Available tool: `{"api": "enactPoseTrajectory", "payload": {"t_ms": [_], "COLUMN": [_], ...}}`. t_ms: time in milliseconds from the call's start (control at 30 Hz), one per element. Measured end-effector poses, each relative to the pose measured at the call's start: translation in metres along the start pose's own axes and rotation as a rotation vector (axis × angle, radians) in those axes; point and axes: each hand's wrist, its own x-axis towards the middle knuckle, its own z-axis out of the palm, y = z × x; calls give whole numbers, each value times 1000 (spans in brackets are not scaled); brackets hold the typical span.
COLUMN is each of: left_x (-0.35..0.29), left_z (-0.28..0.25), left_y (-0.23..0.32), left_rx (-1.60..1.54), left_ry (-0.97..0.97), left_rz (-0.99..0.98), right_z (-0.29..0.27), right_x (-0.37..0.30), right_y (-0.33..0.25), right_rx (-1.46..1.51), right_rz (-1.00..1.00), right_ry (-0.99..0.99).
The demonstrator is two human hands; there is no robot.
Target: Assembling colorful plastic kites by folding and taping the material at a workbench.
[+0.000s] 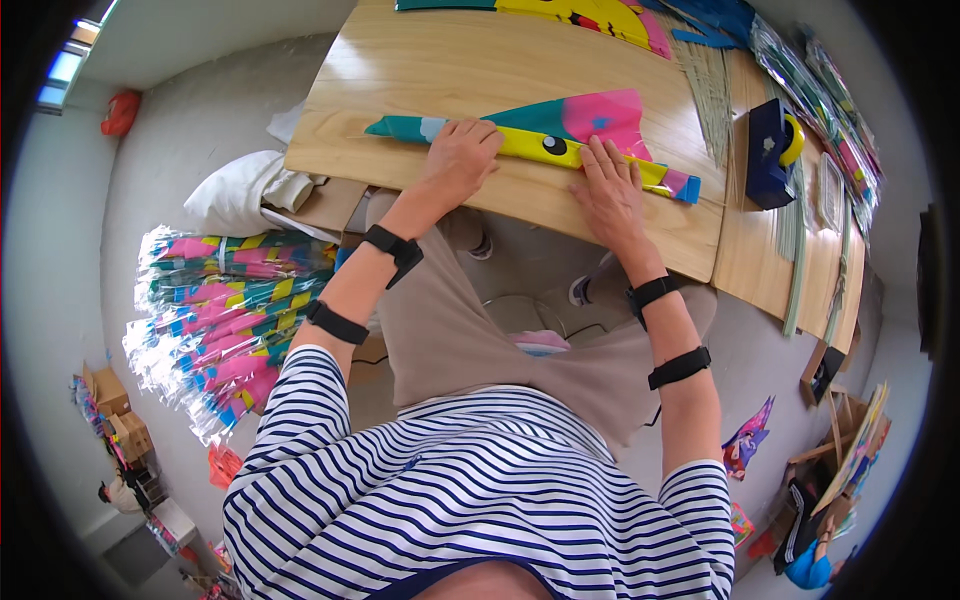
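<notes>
A printed kite [605, 118], thin sheet in teal, pink and yellow, lies across the near part of the wooden table. Its near edge is wound into a long narrow roll, while a teal and pink flap spreads out flat on the far side. My left hand [462, 160] curls its fingers round the left part of the roll. Further right, my right hand [612, 192] lies over the roll with its fingers stretched out, beside a printed black eye. The blue right end of the roll sticks out past that hand.
Another yellow printed kite [590, 15] lies at the far table edge. Thin sticks [706, 95], a dark blue tape dispenser [770, 155] and wrapped kites [825, 115] are on the right. Bundles of packed kites [225, 310] and a white cloth [235, 195] are at my left.
</notes>
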Motion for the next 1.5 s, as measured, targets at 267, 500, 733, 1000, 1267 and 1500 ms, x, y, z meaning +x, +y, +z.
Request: {"api": "enactPoseTrajectory", "payload": {"t_ms": [267,500,733,1000,1267,1500], "left_x": [10,28,40,30,15,18], "left_z": [12,-7,0,29,24,26], "left_y": [-14,-18,-15,66,78,77], "left_rx": [30,-155,-8,2,-43,-62], "left_ry": [50,-264,-265,-63,-191,-121], "left_rz": [3,-288,-332,5,-90,-95], "right_z": [-12,-48,-46,-53,-53,-62], "right_x": [10,20,56,79,50,53], "right_y": [20,46,69,72,52,36], "right_rx": [47,4,-26,-77,-82,-52], "right_rz": [6,131,278,260,309,462], "right_ry": [107,-85,-352,-522,-631,-347]}}
